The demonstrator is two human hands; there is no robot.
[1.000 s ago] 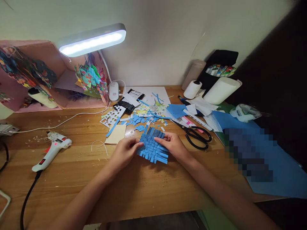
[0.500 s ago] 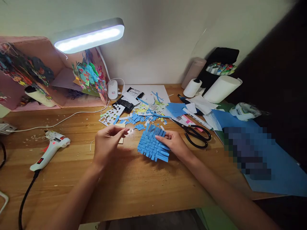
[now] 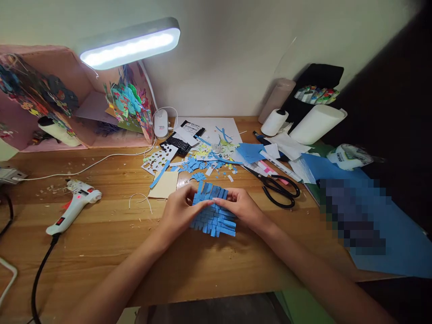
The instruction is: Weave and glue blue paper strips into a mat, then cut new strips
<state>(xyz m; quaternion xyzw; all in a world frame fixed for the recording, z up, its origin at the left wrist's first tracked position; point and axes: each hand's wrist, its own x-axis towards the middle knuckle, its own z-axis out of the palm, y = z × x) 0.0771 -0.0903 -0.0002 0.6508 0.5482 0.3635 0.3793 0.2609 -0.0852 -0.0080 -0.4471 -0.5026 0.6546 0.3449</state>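
Clearly both hands were on the woven blue paper mat (image 3: 213, 211), which lay flat on the table (image 3: 209, 270) near the front middle. The left hand (image 3: 178, 211) pressed the mat's left edge, its fingers closed down on the strips; the right hand (image 3: 240, 208) pinched a strip near the middle from the right side. Doing this well probably meant holding the weave flat with one hand while the other nudged a single strip snug, gently, so the thin paper neither tore nor slid loose. Scissors (image 3: 276, 189) lay just right, a glue gun (image 3: 72, 204) well apart at left, blue scraps (image 3: 195, 165) beyond.
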